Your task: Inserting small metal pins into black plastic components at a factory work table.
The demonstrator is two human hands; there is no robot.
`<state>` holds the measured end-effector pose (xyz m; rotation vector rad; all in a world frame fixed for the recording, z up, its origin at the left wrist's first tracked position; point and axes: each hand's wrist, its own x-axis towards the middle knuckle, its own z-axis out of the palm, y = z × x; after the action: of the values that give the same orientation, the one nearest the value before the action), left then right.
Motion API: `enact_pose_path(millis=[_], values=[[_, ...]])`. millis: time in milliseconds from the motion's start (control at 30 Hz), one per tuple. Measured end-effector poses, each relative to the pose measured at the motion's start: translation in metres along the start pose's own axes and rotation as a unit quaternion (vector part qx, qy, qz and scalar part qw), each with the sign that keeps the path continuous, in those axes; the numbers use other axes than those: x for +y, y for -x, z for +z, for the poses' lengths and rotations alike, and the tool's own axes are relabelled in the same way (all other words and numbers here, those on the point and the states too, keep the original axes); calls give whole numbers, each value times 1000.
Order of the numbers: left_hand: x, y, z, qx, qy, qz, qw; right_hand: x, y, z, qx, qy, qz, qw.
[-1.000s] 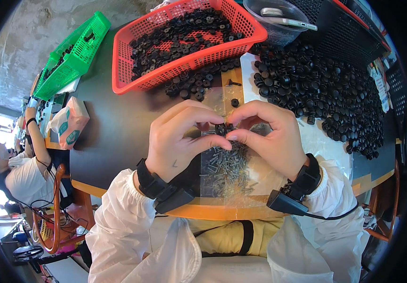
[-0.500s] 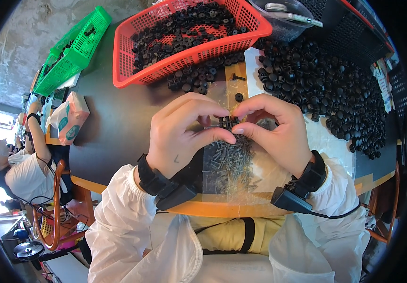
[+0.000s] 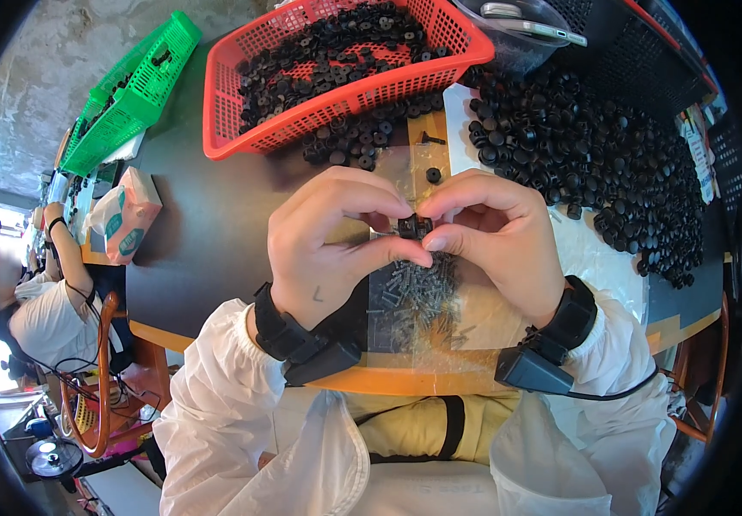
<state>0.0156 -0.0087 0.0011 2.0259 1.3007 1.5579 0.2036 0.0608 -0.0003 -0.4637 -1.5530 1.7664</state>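
Observation:
Over the near middle of the table, my left hand (image 3: 324, 236) and my right hand (image 3: 508, 232) meet fingertip to fingertip. Both pinch a small black plastic part (image 3: 412, 227), thumbs below and forefingers above. The fingertips hide some of it, so its exact shape is unclear. Below lies a heap of small metal screws (image 3: 423, 288) on clear plastic sheeting. Just beyond the fingers sit one black round piece (image 3: 433, 175) and a black stemmed piece (image 3: 430, 138).
A red basket (image 3: 354, 93) of black washer-like discs stands at the back. Black round caps (image 3: 577, 146) are heaped at the right. A clear tub (image 3: 508, 56) holds a phone. Left are a tissue pack (image 3: 134, 215), a green basket (image 3: 134, 103) and a seated person (image 3: 53, 301).
My fingertips have come slightly closer together, and the black part between them looks more compact. Both hands have shifted a little left.

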Motion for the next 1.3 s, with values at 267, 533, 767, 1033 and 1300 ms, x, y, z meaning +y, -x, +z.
enact_pose_path(millis=[267, 533, 767, 1033, 1300], values=[[0, 3, 0, 12, 25, -12, 1000, -3, 4, 7, 14, -54, 20, 998], [1, 4, -1, 1, 24, -10, 1000, 2, 5, 10, 43, -126, 23, 991], [1, 5, 1, 4, 30, -20, 999, 2, 5, 7, 30, -107, 21, 994], [1, -4, -1, 1, -43, 35, 998, -7, 3, 6, 30, -33, 33, 998], [0, -5, -3, -21, -76, 85, 993, -7, -3, -4, -50, 11, 67, 996]])
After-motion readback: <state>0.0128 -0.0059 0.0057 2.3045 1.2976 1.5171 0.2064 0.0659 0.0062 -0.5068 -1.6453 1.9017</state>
